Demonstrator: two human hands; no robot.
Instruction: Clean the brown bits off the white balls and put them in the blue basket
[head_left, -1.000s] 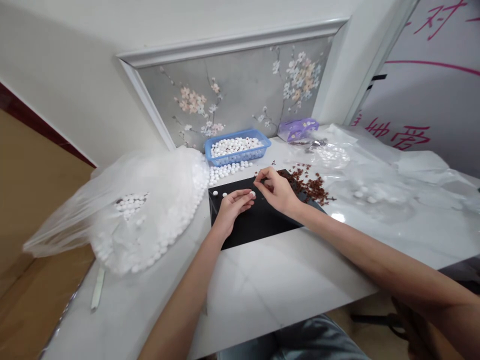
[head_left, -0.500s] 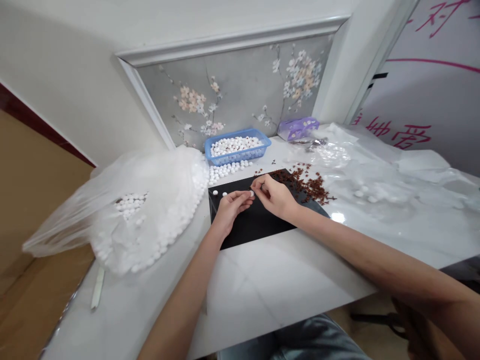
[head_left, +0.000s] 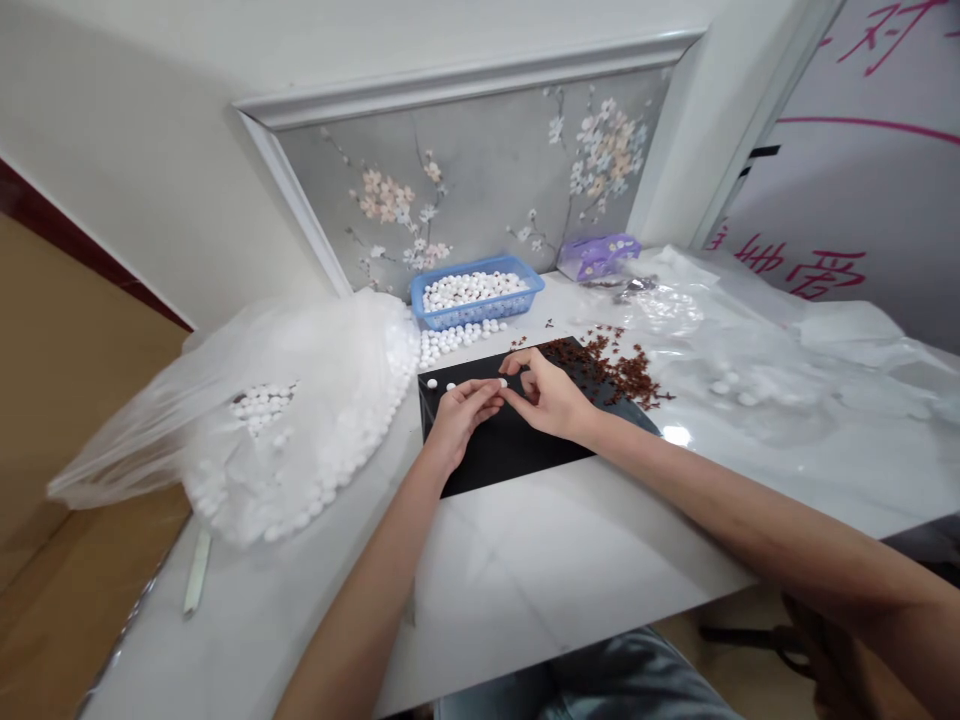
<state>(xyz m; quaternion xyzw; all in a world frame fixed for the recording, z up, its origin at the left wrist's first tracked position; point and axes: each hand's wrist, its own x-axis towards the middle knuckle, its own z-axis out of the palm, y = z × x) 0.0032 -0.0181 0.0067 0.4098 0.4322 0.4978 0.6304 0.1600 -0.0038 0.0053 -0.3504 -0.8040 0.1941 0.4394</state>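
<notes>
White bead (head_left: 502, 382), pinched in left hand (head_left: 466, 412)

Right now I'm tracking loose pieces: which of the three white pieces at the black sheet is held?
The rightmost white piece, pinched by the left hand; the other two lie on the black sheet, left of that hand.

two hands (head_left: 553, 398), one held white bead (head_left: 503, 383), two loose beads (head_left: 432, 384), one black mat (head_left: 517, 450), one blue basket (head_left: 480, 312)

Soft dim light, small glare spot (head_left: 677, 435), stretched edges
</notes>
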